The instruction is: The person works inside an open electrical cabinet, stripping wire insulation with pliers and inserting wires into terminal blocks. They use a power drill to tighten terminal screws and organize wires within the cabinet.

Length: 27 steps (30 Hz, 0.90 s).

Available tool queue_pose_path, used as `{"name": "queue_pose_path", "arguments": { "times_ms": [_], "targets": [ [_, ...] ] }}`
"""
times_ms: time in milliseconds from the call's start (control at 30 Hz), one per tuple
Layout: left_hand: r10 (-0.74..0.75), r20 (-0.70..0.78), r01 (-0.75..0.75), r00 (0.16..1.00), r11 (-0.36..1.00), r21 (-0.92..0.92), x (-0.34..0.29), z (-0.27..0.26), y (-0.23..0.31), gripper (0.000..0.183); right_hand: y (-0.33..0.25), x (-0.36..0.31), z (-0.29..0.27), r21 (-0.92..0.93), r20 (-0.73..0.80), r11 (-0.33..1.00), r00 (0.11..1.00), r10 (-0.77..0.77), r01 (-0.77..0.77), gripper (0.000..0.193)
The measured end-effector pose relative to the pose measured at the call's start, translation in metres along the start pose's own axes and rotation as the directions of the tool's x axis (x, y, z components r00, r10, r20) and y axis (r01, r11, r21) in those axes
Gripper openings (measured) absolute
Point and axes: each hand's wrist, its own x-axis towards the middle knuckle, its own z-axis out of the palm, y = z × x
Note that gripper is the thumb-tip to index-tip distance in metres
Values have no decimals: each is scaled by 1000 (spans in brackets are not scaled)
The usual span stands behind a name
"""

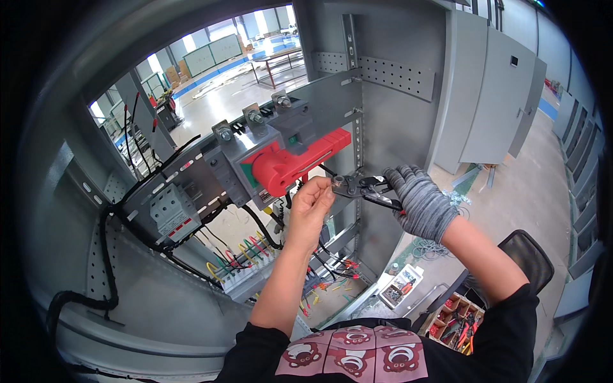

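My gloved right hand (421,201) is wrapped round the handles of crimping pliers (367,190), whose jaws point left. Beside those jaws, my bare left hand (310,210) pinches with thumb and fingertips; the small piece between them is mostly hidden. A short black wire (327,170) runs down to the jaws from above. Just beyond my hands, a large red rotary handle (297,163) sits on a grey switch (246,143) with bolted metal terminals along its top. The switch is fixed to a metal mounting plate (335,96) inside the cabinet.
Left of the switch is a light grey electrical module (174,214), with a black cable bundle (105,268) along the cabinet's left side. Coloured wires (246,252) rise from a terminal row below. At lower right are a white parts tray (401,286) and a tool box (452,322) near a chair (527,258).
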Motion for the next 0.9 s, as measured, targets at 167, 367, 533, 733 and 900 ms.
{"name": "queue_pose_path", "arguments": {
  "times_ms": [167,367,533,733,900],
  "targets": [
    [82,-6,-81,997,986,146,8,2,14,7,-10,1,12,0,-282,1000,960,-9,9,56],
    [81,-28,-75,996,982,175,4,8,6,9,-2,6,6,-83,-173,992,981,83,-99,39],
    [116,0,-110,993,947,301,2,13,9,8,13,2,21,161,-140,987,989,48,-25,38],
    [145,30,-146,989,924,354,8,13,5,5,18,5,33,218,-64,973,994,87,-72,40],
    [140,47,-147,989,927,344,5,12,3,6,15,0,27,173,-175,984,985,-4,35,43]
  ]
}}
